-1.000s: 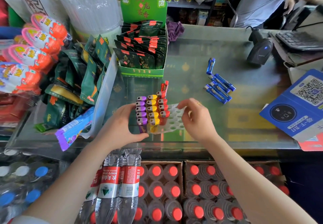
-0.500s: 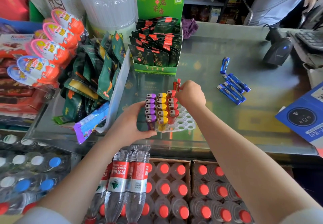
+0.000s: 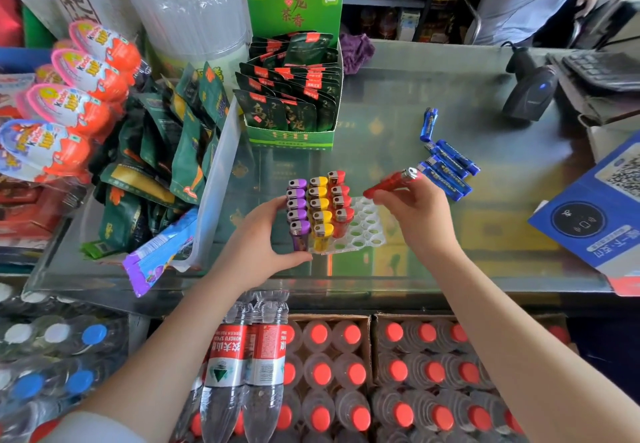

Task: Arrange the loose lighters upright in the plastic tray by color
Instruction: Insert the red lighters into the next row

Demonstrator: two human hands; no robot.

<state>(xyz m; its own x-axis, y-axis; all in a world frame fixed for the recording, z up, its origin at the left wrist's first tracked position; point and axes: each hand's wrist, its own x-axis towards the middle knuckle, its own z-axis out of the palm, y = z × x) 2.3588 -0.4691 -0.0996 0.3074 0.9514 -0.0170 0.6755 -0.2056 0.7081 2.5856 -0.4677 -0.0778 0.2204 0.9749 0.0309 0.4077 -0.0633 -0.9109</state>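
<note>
The step in hand is filling the red column: the right hand (image 3: pixel 419 214) has a red lighter (image 3: pixel 391 183) pinched in its fingers (image 3: pixel 381 197), held tilted in the air just to the right of the plastic tray (image 3: pixel 363 231), metal head pointing up and away. The left hand (image 3: pixel 256 238) braces the tray's near-left corner on the glass counter (image 3: pixel 450 235), its fingers wrapped against the purple lighters (image 3: pixel 297 207). The tray already carries 3 upright columns: purple on the left, yellow lighters (image 3: pixel 319 207) in the middle and red lighters (image 3: pixel 341 200) on the right, with the red column apparently short of the others, though the vacant slot cannot be made out. White sockets to the right stand empty. Next, the held lighter likely needs turning upright, base down, and pressing into the open red slot. After that the blue lighters (image 3: pixel 446 162), lying loose on the counter well to the right, would probably start the next column.
</note>
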